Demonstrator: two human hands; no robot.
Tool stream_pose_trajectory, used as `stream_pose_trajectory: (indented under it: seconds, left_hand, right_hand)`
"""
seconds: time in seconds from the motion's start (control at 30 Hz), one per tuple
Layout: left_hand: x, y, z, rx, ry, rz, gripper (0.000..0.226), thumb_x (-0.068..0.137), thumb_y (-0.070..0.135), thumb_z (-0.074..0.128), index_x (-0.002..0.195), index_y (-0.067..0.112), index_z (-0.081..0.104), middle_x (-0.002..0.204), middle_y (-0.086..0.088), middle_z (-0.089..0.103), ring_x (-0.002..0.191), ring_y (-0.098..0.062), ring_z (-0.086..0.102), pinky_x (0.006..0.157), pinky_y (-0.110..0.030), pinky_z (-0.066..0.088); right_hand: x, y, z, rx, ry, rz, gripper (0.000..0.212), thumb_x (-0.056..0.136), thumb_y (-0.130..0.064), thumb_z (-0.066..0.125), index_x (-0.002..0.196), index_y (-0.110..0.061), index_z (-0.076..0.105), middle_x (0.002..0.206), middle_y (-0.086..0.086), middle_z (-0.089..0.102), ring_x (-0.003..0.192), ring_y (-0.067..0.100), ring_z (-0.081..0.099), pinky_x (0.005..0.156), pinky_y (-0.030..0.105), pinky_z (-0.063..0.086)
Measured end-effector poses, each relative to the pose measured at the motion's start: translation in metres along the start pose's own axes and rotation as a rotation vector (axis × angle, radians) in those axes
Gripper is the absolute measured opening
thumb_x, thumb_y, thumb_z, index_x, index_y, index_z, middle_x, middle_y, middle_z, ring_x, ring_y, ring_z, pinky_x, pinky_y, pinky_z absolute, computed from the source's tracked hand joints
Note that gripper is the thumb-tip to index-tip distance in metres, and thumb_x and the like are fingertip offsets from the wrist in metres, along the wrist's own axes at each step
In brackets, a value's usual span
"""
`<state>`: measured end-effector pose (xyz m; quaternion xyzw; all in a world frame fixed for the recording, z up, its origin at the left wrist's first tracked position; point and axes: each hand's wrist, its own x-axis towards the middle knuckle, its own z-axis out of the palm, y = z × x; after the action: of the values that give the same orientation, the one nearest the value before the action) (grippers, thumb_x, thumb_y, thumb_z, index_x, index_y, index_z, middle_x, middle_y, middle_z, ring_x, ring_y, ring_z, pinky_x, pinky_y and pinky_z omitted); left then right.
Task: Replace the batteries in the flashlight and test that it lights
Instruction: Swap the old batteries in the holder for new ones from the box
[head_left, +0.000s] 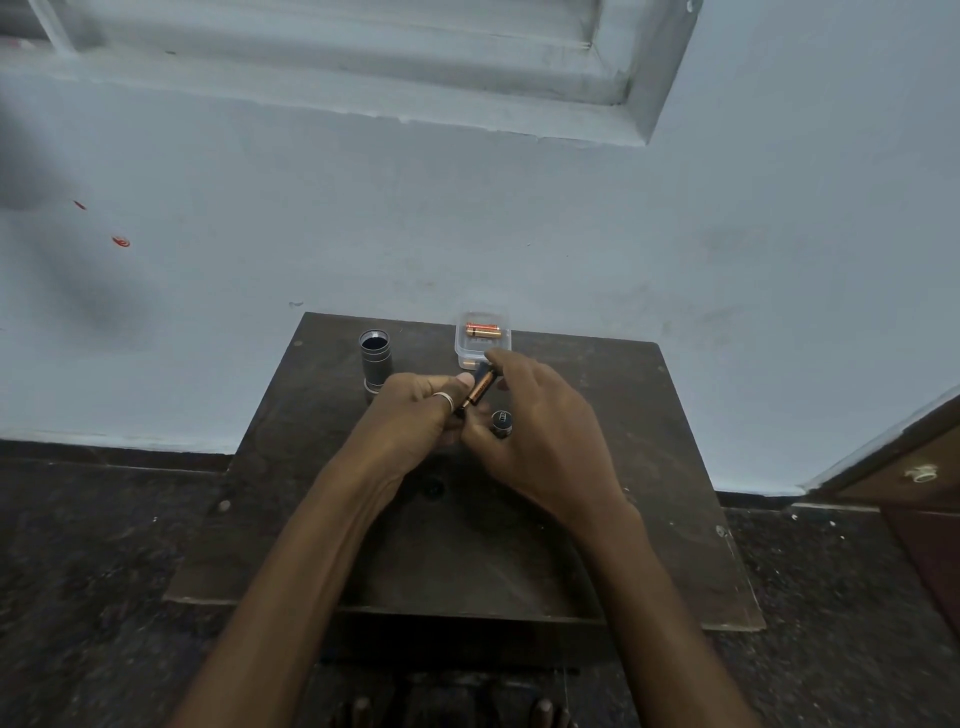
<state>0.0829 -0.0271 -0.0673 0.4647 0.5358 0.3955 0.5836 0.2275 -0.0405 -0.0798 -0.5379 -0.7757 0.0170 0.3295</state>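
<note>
Both hands meet above the middle of a small dark wooden table (649, 519). My left hand (415, 421), a ring on one finger, grips the lower end of a black battery holder (479, 391) that carries a copper and black battery. My right hand (535, 431) pinches the holder's upper end from the right. The dark flashlight body (375, 364) stands upright with its open end up, just left of my hands. The flashlight's black end cap (502, 422) sits on the table beside my right hand's fingers.
A small clear plastic box (483, 340) with copper-coloured batteries stands at the table's back edge against the pale blue wall. The floor around is dark stone. A wooden door or cabinet (914, 483) shows at the right edge.
</note>
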Motion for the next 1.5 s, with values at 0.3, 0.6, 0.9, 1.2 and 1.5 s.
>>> stream_pose_trajectory:
  seconds: [0.3, 0.6, 0.9, 1.2, 1.5]
  left_hand:
    - [0.003, -0.005, -0.003, 0.114, -0.02, 0.003, 0.035, 0.102, 0.03, 0.052, 0.09, 0.009, 0.079, 0.085, -0.012, 0.078, 0.09, -0.031, 0.074, 0.089, -0.044, 0.059]
    - [0.006, -0.009, -0.002, 0.027, 0.017, -0.002, 0.037, 0.102, 0.028, 0.053, 0.087, 0.004, 0.077, 0.094, -0.029, 0.073, 0.084, -0.032, 0.069, 0.096, -0.055, 0.053]
    - [0.009, -0.007, -0.001, -0.159, 0.021, -0.057, 0.029, 0.103, 0.014, 0.051, 0.094, 0.0, 0.074, 0.099, -0.023, 0.074, 0.082, -0.016, 0.074, 0.069, -0.022, 0.059]
    - [0.006, -0.001, 0.002, -0.267, 0.049, -0.076, 0.028, 0.104, 0.017, 0.049, 0.095, -0.002, 0.068, 0.085, -0.017, 0.074, 0.069, -0.014, 0.074, 0.064, -0.02, 0.06]
    - [0.005, 0.001, 0.004, -0.275, 0.045, -0.087, 0.023, 0.104, 0.017, 0.048, 0.1, 0.002, 0.065, 0.093, -0.018, 0.074, 0.076, -0.015, 0.076, 0.069, -0.022, 0.061]
  right_hand:
    - [0.001, -0.001, 0.003, 0.022, -0.034, -0.002, 0.049, 0.083, -0.025, 0.067, 0.128, -0.008, 0.055, 0.104, 0.008, 0.07, 0.093, 0.025, 0.064, 0.073, 0.036, 0.053]
    - [0.002, 0.003, 0.002, 0.169, -0.075, 0.005, 0.039, 0.085, -0.028, 0.062, 0.121, -0.016, 0.058, 0.1, 0.002, 0.067, 0.085, 0.019, 0.062, 0.073, 0.04, 0.054]
    - [0.009, 0.016, 0.003, 0.34, -0.011, -0.056, 0.025, 0.092, -0.019, 0.069, 0.115, -0.012, 0.073, 0.109, -0.001, 0.075, 0.098, 0.008, 0.068, 0.082, 0.021, 0.055]
    - [0.02, 0.017, -0.011, 1.115, 0.222, 0.76, 0.031, 0.106, -0.026, 0.047, 0.094, -0.004, 0.065, 0.093, 0.016, 0.076, 0.078, 0.017, 0.075, 0.061, 0.025, 0.06]
    - [0.001, 0.049, -0.008, -0.036, -0.169, 0.669, 0.021, 0.096, -0.032, 0.059, 0.103, -0.016, 0.071, 0.1, 0.004, 0.073, 0.098, 0.027, 0.065, 0.072, 0.029, 0.041]
